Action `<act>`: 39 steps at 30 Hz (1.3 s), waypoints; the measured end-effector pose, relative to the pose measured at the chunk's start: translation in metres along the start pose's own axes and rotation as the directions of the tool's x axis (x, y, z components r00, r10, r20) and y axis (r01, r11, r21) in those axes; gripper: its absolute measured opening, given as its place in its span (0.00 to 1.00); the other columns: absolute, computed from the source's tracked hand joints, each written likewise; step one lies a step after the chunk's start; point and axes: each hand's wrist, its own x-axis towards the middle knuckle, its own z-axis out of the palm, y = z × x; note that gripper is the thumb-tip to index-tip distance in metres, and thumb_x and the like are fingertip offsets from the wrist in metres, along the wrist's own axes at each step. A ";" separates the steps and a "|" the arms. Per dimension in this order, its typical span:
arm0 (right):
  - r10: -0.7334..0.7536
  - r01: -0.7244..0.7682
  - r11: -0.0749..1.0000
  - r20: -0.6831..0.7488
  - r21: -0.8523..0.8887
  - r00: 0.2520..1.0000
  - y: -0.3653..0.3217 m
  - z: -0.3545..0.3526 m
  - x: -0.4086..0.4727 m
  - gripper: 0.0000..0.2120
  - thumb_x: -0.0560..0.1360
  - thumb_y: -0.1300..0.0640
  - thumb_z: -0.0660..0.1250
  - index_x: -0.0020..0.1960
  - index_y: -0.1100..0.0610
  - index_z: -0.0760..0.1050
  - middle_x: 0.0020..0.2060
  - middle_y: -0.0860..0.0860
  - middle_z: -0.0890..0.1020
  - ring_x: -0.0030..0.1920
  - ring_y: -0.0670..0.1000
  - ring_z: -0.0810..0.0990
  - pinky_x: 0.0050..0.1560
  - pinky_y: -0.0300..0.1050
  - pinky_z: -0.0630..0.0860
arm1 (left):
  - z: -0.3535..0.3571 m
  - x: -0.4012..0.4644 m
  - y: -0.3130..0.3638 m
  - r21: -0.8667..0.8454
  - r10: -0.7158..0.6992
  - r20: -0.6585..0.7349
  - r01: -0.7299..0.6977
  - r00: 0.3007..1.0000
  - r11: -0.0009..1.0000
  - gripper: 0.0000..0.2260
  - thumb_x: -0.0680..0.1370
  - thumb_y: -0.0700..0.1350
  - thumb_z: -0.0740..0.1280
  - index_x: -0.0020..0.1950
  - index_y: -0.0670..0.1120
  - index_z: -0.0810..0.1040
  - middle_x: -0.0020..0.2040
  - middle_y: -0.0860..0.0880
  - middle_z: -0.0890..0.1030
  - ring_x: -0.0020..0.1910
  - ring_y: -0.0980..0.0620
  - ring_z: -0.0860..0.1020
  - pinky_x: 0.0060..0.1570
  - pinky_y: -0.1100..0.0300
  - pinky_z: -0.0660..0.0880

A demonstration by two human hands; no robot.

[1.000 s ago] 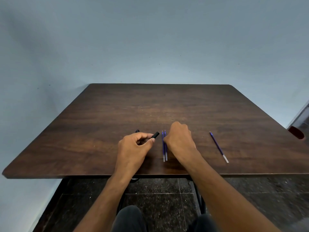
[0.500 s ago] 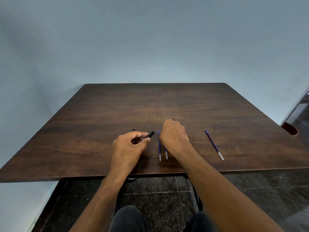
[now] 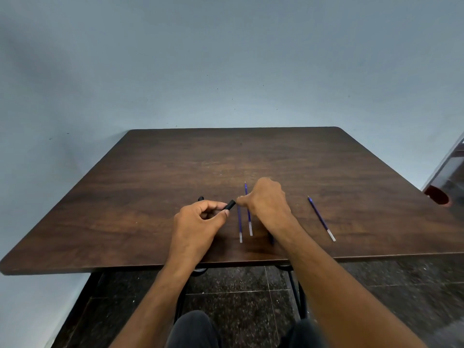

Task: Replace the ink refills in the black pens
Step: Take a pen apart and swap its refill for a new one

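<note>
The left hand (image 3: pixel 198 222) grips a black pen barrel (image 3: pixel 230 205) with fingers and thumb curled round it, the barrel's open end poking out to the right, raised a little above the dark wooden tabletop (image 3: pixel 150 184). The right hand (image 3: pixel 267 200) is curled just beside that end, its fingertips close to the barrel mouth; something small seems pinched there, but whether it holds a refill tip cannot be told. Two blue ink refills (image 3: pixel 244 222) lie side by side on the tabletop between the hands, running roughly front to back, pale ends toward the person — the right one partly passes under the right hand. A third blue refill (image 3: pixel 321 218) lies alone, well apart to the right, angled. A small black piece (image 3: pixel 200 198) shows just behind the left hand's knuckles. A red round object (image 3: pixel 438 195) sits off the table's right edge — beneath lies a speckled dark tile floor (image 3: pixel 238 297).
</note>
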 end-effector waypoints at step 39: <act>-0.094 0.037 0.590 0.023 0.807 0.995 0.022 -0.008 -0.024 0.10 0.72 0.62 0.69 0.33 0.57 0.76 0.26 0.53 0.80 0.24 0.48 0.74 0.23 0.41 0.69 | 0.008 0.003 0.014 -0.017 -0.009 0.018 0.010 1.000 1.000 0.06 0.74 0.44 0.75 0.47 0.55 0.86 0.41 0.62 0.85 0.43 0.68 0.81 0.42 0.77 0.72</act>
